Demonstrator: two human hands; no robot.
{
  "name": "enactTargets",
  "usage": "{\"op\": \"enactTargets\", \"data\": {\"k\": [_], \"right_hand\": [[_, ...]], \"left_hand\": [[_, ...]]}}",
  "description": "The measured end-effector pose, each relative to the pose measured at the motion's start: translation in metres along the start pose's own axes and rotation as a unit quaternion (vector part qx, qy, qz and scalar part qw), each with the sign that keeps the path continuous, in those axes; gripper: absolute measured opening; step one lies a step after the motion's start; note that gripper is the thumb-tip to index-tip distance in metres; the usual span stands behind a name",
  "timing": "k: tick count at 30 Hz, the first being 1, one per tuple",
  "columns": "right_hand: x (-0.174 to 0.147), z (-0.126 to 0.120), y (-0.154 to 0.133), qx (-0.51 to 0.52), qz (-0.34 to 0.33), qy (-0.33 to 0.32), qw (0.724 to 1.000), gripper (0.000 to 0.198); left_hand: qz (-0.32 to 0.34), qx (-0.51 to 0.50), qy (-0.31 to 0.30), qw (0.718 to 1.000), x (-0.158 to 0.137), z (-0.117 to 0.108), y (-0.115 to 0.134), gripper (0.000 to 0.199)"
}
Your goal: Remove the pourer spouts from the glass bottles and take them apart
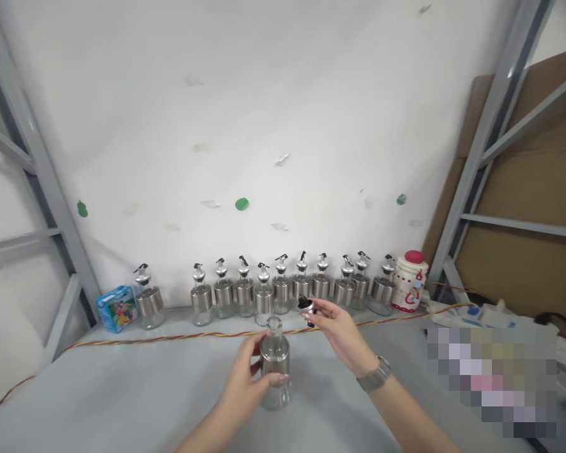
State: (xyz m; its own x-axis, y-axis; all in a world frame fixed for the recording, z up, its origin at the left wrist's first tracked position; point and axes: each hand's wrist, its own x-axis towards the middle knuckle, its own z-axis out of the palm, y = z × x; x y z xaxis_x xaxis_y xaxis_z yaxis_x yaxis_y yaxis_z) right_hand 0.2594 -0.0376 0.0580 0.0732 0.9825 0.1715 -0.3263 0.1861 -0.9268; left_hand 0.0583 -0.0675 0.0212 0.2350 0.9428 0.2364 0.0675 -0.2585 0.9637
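– Head view: the left hand (246, 375) grips the bottle (276, 360) upright, fingers and thumb around its body; base perhaps on the counter (122, 390), hard to tell.
– And the right hand (346, 338)?
– Pinching the pourer cap (306, 306), just right of the open neck (274, 328), not touching, wrist angled leftward!

Left hand (249, 374) grips open glass bottle (275, 358) with metal band, upright on grey table (122, 396). Right hand (342, 336) holds pour spout (306, 306), apart from bottle. Capped bottles (224, 296) line the wall (287, 113) behind.
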Motion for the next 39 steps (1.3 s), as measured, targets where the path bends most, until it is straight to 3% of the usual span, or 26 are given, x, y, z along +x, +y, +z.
{"op": "enactTargets", "data": {"k": [4,10,14,20,25,31,33,36,39], "right_hand": [[-0.010,0.006,-0.017,0.029,0.014,-0.064,0.997,0.028],[-0.012,0.000,-0.024,-0.080,0.016,-0.151,0.985,0.041],[-0.014,0.002,-0.023,-0.109,-0.007,-0.148,0.983,0.039],[-0.018,0.025,-0.025,-0.169,-0.052,-0.135,0.975,0.033],[-0.020,0.047,-0.040,-0.330,-0.151,-0.128,0.923,0.023],[-0.029,0.065,-0.062,-0.518,-0.302,-0.207,0.773,0.022],[-0.030,0.069,-0.062,-0.541,-0.327,-0.224,0.742,0.021],[-0.032,0.069,-0.059,-0.540,-0.337,-0.230,0.736,0.023],[-0.036,0.057,-0.054,-0.497,-0.317,-0.194,0.784,0.027]], "left_hand": [[0.030,-0.017,-0.038,0.999,-0.008,0.005,-0.006,0.053],[0.029,-0.009,-0.018,0.999,-0.014,0.007,-0.015,0.054],[0.027,0.015,-0.005,1.000,-0.014,0.005,-0.019,0.058],[0.027,0.028,-0.006,0.999,-0.016,0.006,-0.017,0.060],[0.013,0.038,-0.014,0.999,-0.020,0.005,-0.010,0.061],[0.037,0.035,-0.021,0.998,-0.021,0.007,-0.001,0.057],[0.046,0.032,-0.019,0.998,-0.021,0.008,-0.002,0.057],[0.053,0.044,-0.015,0.998,-0.021,0.009,-0.002,0.057],[0.074,0.084,0.005,0.994,-0.018,0.005,0.009,0.064]]}}
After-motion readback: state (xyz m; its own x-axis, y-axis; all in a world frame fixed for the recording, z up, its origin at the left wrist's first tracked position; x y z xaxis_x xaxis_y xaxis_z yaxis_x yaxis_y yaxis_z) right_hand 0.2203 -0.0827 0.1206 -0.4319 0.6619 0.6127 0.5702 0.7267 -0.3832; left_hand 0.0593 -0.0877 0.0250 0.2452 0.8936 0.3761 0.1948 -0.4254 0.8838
